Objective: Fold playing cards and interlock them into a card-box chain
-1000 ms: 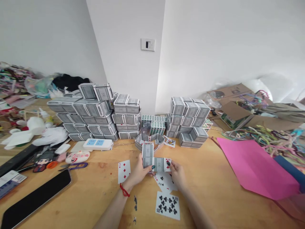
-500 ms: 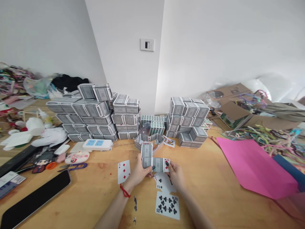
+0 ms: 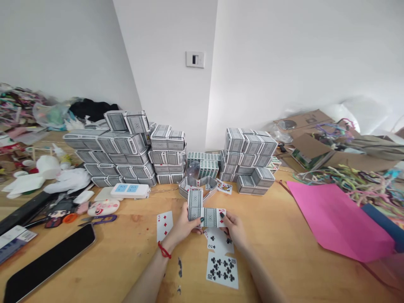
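Note:
Between my hands are interlocked playing cards (image 3: 210,217) with grey patterned backs, one section upright and one lying sideways. My left hand (image 3: 186,225) pinches them at the left, its thumb on the join. My right hand (image 3: 232,227) grips the right end, where a folded red diamond face shows. Below the hands lie a two of clubs (image 3: 215,242), partly covered, and a ten of clubs (image 3: 222,270). A three of diamonds (image 3: 164,225) rests left of my left wrist. Just behind stands an angular ring of folded cards (image 3: 208,194).
Stacked folded-card blocks (image 3: 126,147) rise at the back left, with more blocks (image 3: 249,155) at the back right. A power strip (image 3: 130,190), scissors (image 3: 101,219) and a phone (image 3: 52,263) lie left. Pink paper (image 3: 337,223) and tangled yarn (image 3: 353,181) lie right.
The view has shifted very slightly. Both hands keep their hold on the cards, with almost no movement.

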`<state>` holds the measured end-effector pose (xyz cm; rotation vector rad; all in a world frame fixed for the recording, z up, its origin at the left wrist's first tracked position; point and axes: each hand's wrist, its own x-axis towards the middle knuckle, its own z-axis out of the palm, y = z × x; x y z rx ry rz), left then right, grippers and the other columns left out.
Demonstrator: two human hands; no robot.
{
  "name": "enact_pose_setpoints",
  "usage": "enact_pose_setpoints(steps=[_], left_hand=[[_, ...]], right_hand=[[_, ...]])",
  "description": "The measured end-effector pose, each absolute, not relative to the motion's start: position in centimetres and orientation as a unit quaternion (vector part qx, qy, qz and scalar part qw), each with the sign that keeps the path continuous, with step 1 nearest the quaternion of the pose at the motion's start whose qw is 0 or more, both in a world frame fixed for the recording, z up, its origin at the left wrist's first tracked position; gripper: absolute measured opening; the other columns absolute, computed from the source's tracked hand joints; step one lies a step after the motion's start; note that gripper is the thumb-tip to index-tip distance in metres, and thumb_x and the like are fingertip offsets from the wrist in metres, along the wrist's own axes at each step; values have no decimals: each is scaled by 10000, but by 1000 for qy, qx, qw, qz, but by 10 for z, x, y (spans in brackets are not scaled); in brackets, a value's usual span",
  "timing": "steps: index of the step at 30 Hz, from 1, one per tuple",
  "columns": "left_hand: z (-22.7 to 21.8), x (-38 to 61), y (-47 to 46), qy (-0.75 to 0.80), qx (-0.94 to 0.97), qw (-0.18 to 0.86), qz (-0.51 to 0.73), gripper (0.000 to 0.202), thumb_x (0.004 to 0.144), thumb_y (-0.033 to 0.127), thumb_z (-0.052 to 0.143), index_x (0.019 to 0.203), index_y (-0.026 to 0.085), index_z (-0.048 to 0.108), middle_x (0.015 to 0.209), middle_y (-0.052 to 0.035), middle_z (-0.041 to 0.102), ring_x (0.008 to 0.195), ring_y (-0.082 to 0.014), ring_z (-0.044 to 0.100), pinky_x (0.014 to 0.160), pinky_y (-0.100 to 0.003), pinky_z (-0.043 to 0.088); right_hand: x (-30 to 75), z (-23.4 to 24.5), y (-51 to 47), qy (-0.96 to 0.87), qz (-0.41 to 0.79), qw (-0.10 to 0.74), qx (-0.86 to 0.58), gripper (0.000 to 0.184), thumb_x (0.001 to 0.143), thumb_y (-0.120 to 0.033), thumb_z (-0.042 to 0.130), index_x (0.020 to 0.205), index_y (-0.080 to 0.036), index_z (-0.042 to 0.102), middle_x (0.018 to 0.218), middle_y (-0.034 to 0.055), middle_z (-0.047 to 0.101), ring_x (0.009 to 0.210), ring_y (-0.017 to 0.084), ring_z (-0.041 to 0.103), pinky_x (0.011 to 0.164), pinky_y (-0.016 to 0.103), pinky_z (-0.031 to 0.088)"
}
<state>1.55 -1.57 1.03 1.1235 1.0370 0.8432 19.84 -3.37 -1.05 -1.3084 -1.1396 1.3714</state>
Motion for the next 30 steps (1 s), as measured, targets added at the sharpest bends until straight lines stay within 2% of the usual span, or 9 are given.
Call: enact_pose_setpoints(steps=[8,13,24,30], left_hand=[[10,19,-15,455,479,640,392,413,668,237,611,978,214,338,711,33,604,494,-119,599,479,-262,509],[5,21,-16,459,489,625,399,357,669,183,571,955,206,358,717,25,609,492,-129,608,483,-280,516],[7,24,-17,446,506,619,401,340,689,153,528,965,220,342,730,36,585,497,-112,593,492,-275,520],[2,24,-16,457,507,609,404,329,717,257,562,964,218,349,815,2,584,538,-119,594,491,-276,517]], right_hand=[[200,-5,-38,-484,565,418,-521,392,726,-567,463,651,-182,451,319,-86,423,214,45,300,246,159,182],[194,-5,-38,-497,550,381,-553,389,679,-534,534,547,-195,396,291,-70,442,196,56,332,231,162,186],[186,-8,-41,-502,440,430,-608,317,706,-458,499,552,-205,387,348,-65,410,271,69,356,285,178,255],[182,-3,-45,-513,371,441,-637,284,712,-403,492,533,-193,425,391,-43,450,346,86,411,350,187,292]])
